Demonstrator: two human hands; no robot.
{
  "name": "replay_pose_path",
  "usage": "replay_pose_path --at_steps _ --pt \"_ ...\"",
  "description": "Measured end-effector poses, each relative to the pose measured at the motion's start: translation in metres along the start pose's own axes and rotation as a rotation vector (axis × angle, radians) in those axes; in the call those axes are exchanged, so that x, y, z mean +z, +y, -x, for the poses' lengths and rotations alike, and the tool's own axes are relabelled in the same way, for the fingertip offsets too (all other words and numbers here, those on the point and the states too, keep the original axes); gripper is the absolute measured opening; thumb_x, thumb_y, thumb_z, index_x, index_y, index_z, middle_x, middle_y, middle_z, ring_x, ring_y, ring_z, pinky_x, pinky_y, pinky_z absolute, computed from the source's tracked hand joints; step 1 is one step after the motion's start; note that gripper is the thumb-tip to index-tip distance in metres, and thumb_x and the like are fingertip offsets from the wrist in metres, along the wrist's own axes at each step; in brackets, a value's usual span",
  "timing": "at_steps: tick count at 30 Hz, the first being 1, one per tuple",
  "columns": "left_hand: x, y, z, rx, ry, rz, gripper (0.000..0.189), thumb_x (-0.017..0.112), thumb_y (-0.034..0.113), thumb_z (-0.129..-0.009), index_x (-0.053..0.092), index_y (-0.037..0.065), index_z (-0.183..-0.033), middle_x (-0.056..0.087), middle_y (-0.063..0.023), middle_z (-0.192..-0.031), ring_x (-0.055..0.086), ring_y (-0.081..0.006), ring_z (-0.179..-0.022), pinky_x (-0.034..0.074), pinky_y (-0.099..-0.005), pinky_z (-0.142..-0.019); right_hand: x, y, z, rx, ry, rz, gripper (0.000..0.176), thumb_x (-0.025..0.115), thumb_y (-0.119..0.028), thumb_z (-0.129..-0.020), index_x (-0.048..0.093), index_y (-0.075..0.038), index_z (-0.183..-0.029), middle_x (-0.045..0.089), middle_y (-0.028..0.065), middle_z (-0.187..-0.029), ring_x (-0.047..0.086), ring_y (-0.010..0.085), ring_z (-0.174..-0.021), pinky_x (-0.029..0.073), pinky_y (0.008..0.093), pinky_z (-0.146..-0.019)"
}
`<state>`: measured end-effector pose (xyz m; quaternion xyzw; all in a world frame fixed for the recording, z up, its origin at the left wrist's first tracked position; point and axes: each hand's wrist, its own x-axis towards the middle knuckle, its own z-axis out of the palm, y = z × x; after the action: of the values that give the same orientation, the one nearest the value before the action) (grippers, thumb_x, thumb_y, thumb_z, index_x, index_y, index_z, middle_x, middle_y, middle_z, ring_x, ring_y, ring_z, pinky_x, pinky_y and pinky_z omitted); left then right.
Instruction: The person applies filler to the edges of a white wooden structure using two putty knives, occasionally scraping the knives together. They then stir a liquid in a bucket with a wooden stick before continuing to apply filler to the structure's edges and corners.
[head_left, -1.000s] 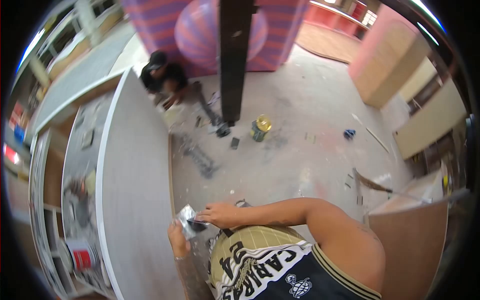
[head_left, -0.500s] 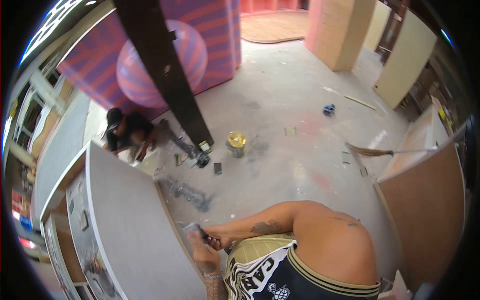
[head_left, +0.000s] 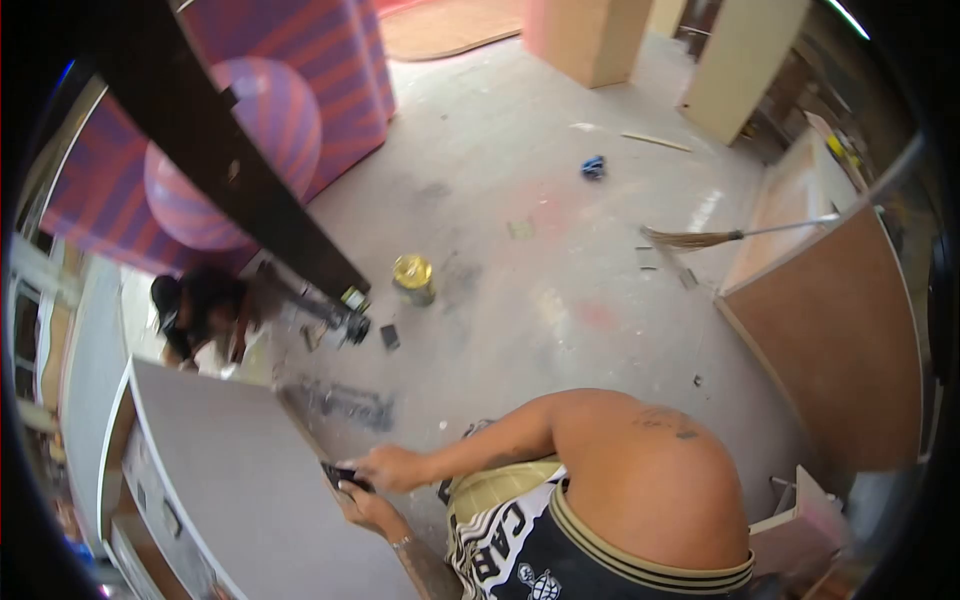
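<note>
A small dark object [head_left: 345, 477], too small to name, is at the edge of the large grey panel [head_left: 225, 440] at lower left. My right hand [head_left: 392, 468] reaches in from the right and closes on its near end. Just below, my left hand [head_left: 370, 510], with a bracelet at the wrist, has its fingers closed around the underside of the same object. Both hands are close together beside the panel's long edge. Part of the object is hidden by my fingers.
A person [head_left: 210, 310] in dark clothes and a cap crouches beyond the panel. A dark post [head_left: 230, 165] slants down near a yellow-topped can [head_left: 414, 280]. A broom [head_left: 695, 240] leans by a brown panel [head_left: 835, 330] at right. A blue item [head_left: 593, 167] lies on the floor.
The view has swung, so the floor items sit further left. My right hand has come up from behind my left hand onto the dark object, which now shows more clearly.
</note>
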<state>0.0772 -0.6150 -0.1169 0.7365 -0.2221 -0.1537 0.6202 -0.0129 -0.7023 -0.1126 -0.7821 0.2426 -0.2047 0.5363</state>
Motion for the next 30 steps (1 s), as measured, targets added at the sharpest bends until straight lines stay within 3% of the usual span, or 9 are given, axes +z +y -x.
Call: replay_pose_path --at_steps 4,6,8,14,17,22,26,29,30 --pt "-0.040 -0.013 -0.024 0.130 0.109 -0.101 0.036 0.047 0.014 -0.101 0.054 -0.005 -0.132 0.064 -0.0139 -0.119 0.062 -0.0216 -0.099 0.052 -0.0343 -0.084 0.018 0.033 -0.011 -0.008 0.018 -0.127 0.034 0.059 -0.025 -0.091 0.064 -0.010 -0.122 0.068 0.0235 -0.093 0.068 0.0336 -0.085 0.051 0.0425 -0.077" --pt "-0.039 0.009 -0.007 0.117 0.015 0.001 0.040 0.043 0.006 -0.098 0.050 -0.005 -0.136 0.054 -0.0187 -0.138 0.055 -0.0246 -0.122 0.045 -0.0358 -0.101 0.002 0.018 -0.032 0.081 0.094 -0.143 0.036 0.057 -0.020 -0.092 0.061 -0.007 -0.125 0.068 0.0238 -0.097 0.066 0.0349 -0.080 0.051 0.0422 -0.075" --pt "-0.037 -0.006 0.003 0.182 0.001 -0.147 0.043 0.046 0.002 -0.096 0.050 0.001 -0.139 0.060 -0.0172 -0.131 0.060 -0.0208 -0.116 0.047 -0.0309 -0.095 0.001 -0.022 -0.045 0.243 -0.082 -0.216 0.038 0.057 -0.016 -0.092 0.059 -0.006 -0.129 0.068 0.0240 -0.102 0.068 0.0343 -0.087 0.052 0.0403 -0.082" --pt "-0.079 -0.009 -0.008 0.065 0.248 -0.248 0.041 0.049 0.013 -0.100 0.050 0.010 -0.141 0.068 -0.0175 -0.116 0.064 -0.0182 -0.093 0.050 -0.0321 -0.080 0.051 0.010 -0.014 -0.232 -0.242 -0.123 0.037 0.057 -0.014 -0.092 0.059 -0.003 -0.127 0.070 0.0193 -0.095 0.063 0.0291 -0.073 0.050 0.0368 -0.070" --pt "-0.074 0.030 0.019 -0.172 0.108 -0.378 0.042 0.050 0.015 -0.100 0.051 0.011 -0.141 0.070 -0.0176 -0.101 0.059 -0.0169 -0.071 0.049 -0.0346 -0.069 0.045 -0.019 -0.051 0.213 -0.325 -0.094 0.034 0.056 -0.015 -0.093 0.061 -0.002 -0.123 0.069 0.0192 -0.089 0.064 0.0301 -0.074 0.050 0.0381 -0.071" --pt "-0.114 -0.032 0.001 0.028 0.475 -0.311 0.040 0.048 0.018 -0.101 0.051 0.013 -0.141 0.055 -0.0103 -0.068 0.042 -0.0123 -0.057 0.041 -0.0309 -0.054 0.085 0.012 -0.014 -0.190 -0.407 -0.100 0.027 0.056 -0.017 -0.094 0.063 0.001 -0.112 0.065 0.0236 -0.083 0.062 0.0273 -0.069 0.048 0.0375 -0.066" --pt "-0.109 0.012 0.029 -0.094 0.381 -0.281 0.041 0.050 0.017 -0.100 0.051 0.014 -0.141 0.054 -0.0099 -0.067 0.043 -0.0124 -0.057 0.042 -0.0327 -0.055 0.070 -0.008 -0.065 0.127 -0.254 -0.256 0.028 0.058 -0.018 -0.093 0.063 0.004 -0.109 0.067 0.0213 -0.085 0.064 0.0267 -0.074 0.049 0.0378 -0.069" --pt "-0.088 0.000 0.031 -0.135 0.419 -0.325 0.040 0.050 0.019 -0.100 0.051 0.013 -0.140 0.059 -0.0131 -0.069 0.052 -0.0145 -0.060 0.046 -0.0358 -0.059 0.084 -0.027 -0.046 -0.008 -0.611 0.286 0.032 0.060 -0.019 -0.094 0.061 0.006 -0.112 0.068 0.0110 -0.086 0.063 0.0206 -0.078 0.049 0.0357 -0.072" --pt "-0.096 -0.010 0.027 -0.125 0.460 -0.379 0.040 0.050 0.020 -0.101 0.051 0.013 -0.140 0.061 -0.0142 -0.070 0.055 -0.0154 -0.061 0.047 -0.0368 -0.061 0.086 -0.017 -0.032 -0.026 -0.657 0.050 0.030 0.060 -0.021 -0.094 0.062 0.005 -0.110 0.067 0.0079 -0.085 0.063 0.0189 -0.078 0.049 0.0343 -0.073"
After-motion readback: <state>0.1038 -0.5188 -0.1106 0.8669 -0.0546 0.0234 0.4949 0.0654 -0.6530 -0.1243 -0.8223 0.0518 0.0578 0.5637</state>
